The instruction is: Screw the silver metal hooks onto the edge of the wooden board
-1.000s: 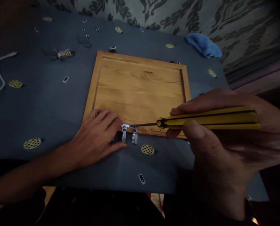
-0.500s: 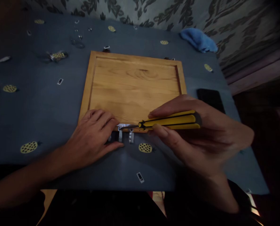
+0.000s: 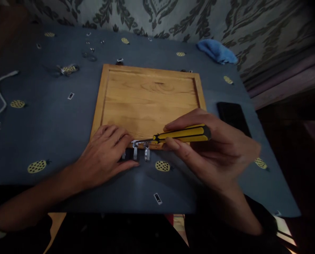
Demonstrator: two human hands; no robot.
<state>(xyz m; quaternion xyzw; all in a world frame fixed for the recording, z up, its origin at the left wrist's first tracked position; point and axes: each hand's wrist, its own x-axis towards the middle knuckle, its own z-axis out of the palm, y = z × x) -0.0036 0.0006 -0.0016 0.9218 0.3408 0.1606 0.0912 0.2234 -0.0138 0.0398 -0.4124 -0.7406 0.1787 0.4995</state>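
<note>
A shallow wooden panel point(image 3: 149, 102) with a raised rim lies flat on the table. At its near edge is a shiny metal fitting point(image 3: 135, 152) with rounded loops that hang past the rim; its exact kind is unclear. My left hand point(image 3: 104, 153) grips that edge and the fitting, fingers on top of the rim and thumb in front. In my right hand point(image 3: 212, 151) is a yellow-and-black screwdriver point(image 3: 183, 134), held nearly level between thumb and fingers. Its thin shaft points left, and the tip meets or almost meets the fitting beside my left fingertips.
On the blue pineapple-print tablecloth point(image 3: 48, 127) lie a black phone point(image 3: 233, 116) at the right and a blue cloth point(image 3: 217, 51) at the far right. A white cable point(image 3: 4, 93) is at the left. Small metal parts point(image 3: 92, 50) and a clear bag point(image 3: 67, 69) lie behind on the left.
The screwdriver and my right hand have shifted slightly left, with the tip still at the fitting. My left hand keeps its hold. The camera view has tilted slightly.
</note>
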